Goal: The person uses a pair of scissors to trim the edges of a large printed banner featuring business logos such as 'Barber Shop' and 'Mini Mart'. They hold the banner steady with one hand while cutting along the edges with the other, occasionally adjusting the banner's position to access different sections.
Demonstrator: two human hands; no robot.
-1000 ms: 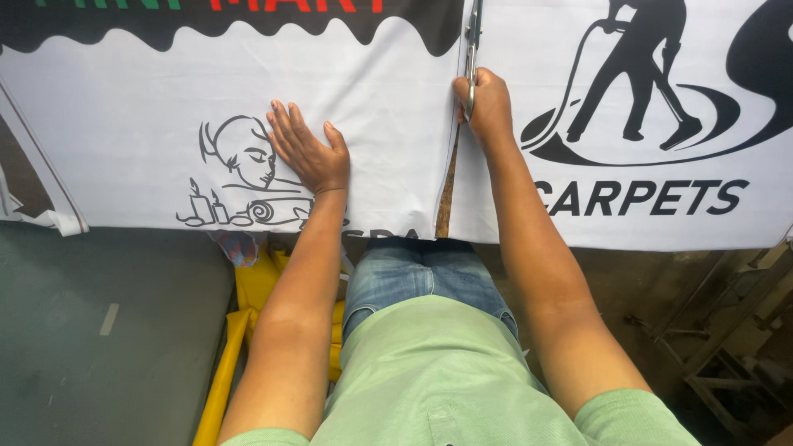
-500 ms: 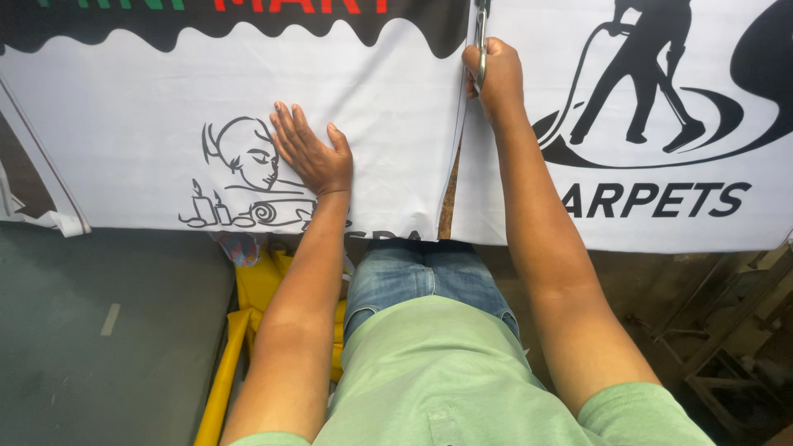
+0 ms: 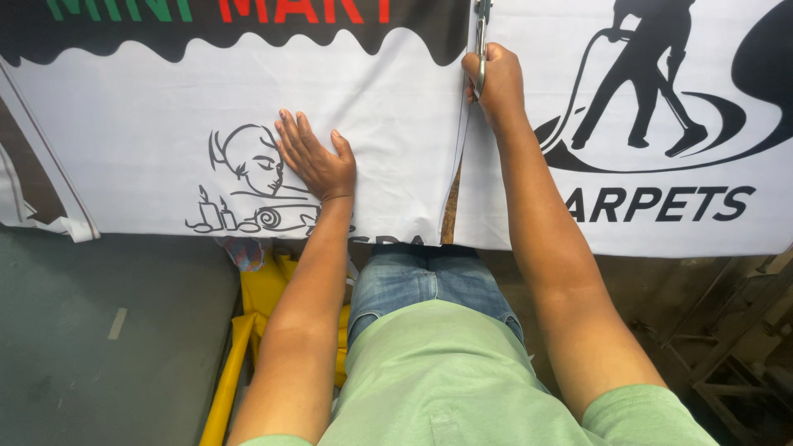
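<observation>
White printed banner (image 3: 396, 107) lies spread over the worktop, slit running from its near edge up the middle. Right hand (image 3: 496, 83) is clenched around metal scissors (image 3: 480, 41) at the top of the slit. Left hand (image 3: 318, 157) lies flat, fingers spread, on the banner left of the cut.

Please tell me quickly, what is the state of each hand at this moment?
Left hand: open, pressed flat on the white banner.
Right hand: closed around the scissors at the cut in the banner.
</observation>
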